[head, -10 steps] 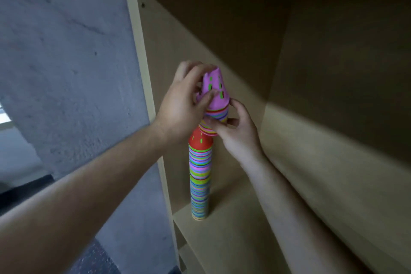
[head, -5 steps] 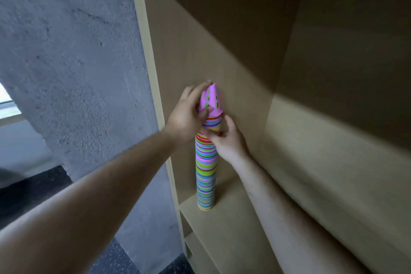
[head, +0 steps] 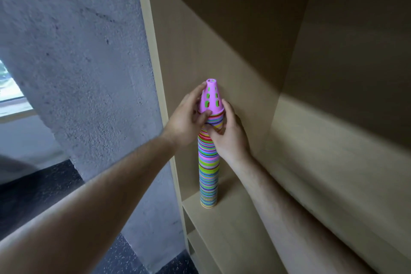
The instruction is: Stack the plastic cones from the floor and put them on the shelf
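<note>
At the near left end of the pale wooden shelf board (head: 233, 229), just beside the unit's left side panel (head: 178, 51), the tall striped stack of plastic cones (head: 208, 173) stands upright with its base on the board. The left hand (head: 186, 122) curls its fingers round the pink slotted plastic cone (head: 210, 98) capping the stack. The right hand (head: 231, 138) grips the rims just beneath. This looks like the placing step: seating the top cone and steadying the column. The next move calls for a slow, even release of both hands, because so slender a column could tip.
</note>
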A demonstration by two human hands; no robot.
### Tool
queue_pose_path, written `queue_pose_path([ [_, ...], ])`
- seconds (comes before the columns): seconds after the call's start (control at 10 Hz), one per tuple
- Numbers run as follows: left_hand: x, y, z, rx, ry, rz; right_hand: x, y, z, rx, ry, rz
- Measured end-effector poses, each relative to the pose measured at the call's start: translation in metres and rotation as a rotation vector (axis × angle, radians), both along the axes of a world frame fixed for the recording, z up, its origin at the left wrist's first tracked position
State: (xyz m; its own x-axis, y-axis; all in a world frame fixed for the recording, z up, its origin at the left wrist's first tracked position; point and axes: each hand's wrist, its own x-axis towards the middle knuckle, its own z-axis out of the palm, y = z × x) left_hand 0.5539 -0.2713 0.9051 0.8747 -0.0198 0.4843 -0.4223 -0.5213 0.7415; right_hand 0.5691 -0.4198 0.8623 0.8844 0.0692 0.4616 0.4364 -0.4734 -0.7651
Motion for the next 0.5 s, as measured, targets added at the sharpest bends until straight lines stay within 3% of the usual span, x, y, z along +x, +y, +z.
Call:
queue_pose_path([
  [0.3,-0.024,0.003,-0.026,0.244,-0.149,0.145,-0.009,-0.003,-0.024,0.032,0.047,-0.030],
  [0.4,-0.031,0.013,-0.036,0.268,-0.168,0.149,-0.008,-0.004,-0.040,0.076,0.005,-0.067],
  [0.5,-0.050,0.016,-0.046,0.254,-0.156,0.117,-0.016,-0.012,-0.066,0.101,0.081,-0.132],
])
